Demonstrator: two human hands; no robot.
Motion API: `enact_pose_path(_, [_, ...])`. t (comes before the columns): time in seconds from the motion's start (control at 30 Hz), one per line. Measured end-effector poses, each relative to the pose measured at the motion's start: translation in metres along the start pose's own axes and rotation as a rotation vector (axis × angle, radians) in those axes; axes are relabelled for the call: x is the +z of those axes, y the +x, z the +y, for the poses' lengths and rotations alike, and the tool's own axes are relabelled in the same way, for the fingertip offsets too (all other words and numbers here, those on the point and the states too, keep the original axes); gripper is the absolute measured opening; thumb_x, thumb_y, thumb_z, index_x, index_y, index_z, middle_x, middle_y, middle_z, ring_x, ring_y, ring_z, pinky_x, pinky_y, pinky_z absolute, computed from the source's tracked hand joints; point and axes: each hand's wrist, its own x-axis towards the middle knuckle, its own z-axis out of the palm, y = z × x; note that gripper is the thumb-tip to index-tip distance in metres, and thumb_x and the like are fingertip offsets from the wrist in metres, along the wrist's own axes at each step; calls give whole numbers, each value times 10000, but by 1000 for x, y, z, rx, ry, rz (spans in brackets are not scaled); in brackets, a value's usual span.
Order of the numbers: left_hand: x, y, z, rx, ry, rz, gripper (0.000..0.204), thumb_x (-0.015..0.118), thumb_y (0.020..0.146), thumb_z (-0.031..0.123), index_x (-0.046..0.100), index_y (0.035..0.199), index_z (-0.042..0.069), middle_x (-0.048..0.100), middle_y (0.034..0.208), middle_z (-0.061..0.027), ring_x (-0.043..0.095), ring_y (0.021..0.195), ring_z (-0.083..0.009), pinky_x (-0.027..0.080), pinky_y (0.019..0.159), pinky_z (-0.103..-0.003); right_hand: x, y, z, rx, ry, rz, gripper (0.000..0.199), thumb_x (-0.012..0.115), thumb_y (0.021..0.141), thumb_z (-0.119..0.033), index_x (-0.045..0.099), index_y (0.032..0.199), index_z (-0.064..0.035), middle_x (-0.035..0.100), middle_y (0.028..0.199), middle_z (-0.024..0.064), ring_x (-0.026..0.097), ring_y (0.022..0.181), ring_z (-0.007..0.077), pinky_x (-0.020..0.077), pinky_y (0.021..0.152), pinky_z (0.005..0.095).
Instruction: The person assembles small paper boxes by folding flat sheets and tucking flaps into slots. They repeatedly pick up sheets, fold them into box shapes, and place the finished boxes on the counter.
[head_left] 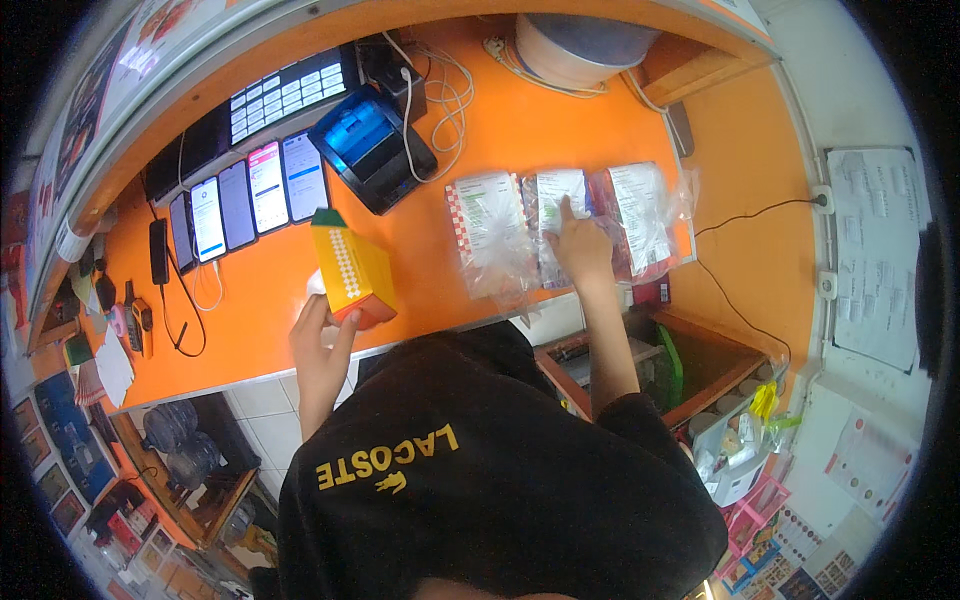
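My left hand grips a yellow carton with an orange-red bottom and a green top, held tilted over the counter's front edge. Something white shows beside the carton, too hidden to name. On the right, my right hand points with its index finger at the paper slip on the middle plastic-bagged package; the fingertip seems to touch it. To its left lies another bagged package with a red checked edge, and to its right a third bagged package. Each has a white printed slip on top.
Several phones lie in a row beside a tablet and a black receipt printer. White cables coil behind. A round container stands at the back. Under the counter's right end is an open drawer; a walkie-talkie lies far left.
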Motion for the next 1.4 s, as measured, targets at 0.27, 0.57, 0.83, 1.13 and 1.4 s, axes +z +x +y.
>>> enact_pose_path(0.27, [17, 10, 4, -35, 67, -45, 190, 697, 823, 62, 609, 967, -25, 578, 812, -109, 565, 708, -206, 457, 682, -303, -21, 6, 2, -25, 110, -87, 761, 706, 823, -378, 389, 1429, -42, 668, 821, 238, 669, 797, 406, 537, 704, 499])
enact_pose_path(0.57, [24, 23, 6, -197, 0, -105, 545, 723, 857, 149, 515, 1346, 27, 602, 707, -89, 597, 629, -162, 487, 618, -298, 6, 1, 21, 194, 77, -27, 658, 694, 736, -634, 681, 882, 7, 683, 810, 220, 679, 768, 383, 534, 665, 483])
enact_pose_path(0.83, [2, 29, 6, 278, -13, 177, 276, 543, 946, 107, 611, 1203, 36, 577, 933, -145, 610, 847, -250, 493, 721, -367, -74, 17, 36, -170, 864, 75, 170, 719, 770, -131, 618, 735, 1, 550, 681, -11, 498, 680, 104, 411, 647, 285])
enact_pose_path(1.13, [-14, 49, 49, 238, -275, 189, 499, 738, 850, 186, 548, 1286, 38, 551, 1070, -82, 557, 1109, -217, 488, 957, -318, -204, -21, -110, -754, 1061, 29, 138, 757, 788, -85, 656, 796, 9, 559, 683, -11, 488, 648, 69, 385, 599, 240])
enact_pose_path(1.4, [-33, 13, -5, 177, -554, 135, 863, 879, 628, 219, 472, 1344, -41, 519, 1329, -119, 496, 1224, -216, 381, 1047, -348, -178, -44, -165, -1217, 909, -451, 184, 765, 790, -176, 684, 767, -11, 575, 572, 47, 534, 518, 152, 412, 556, 271])
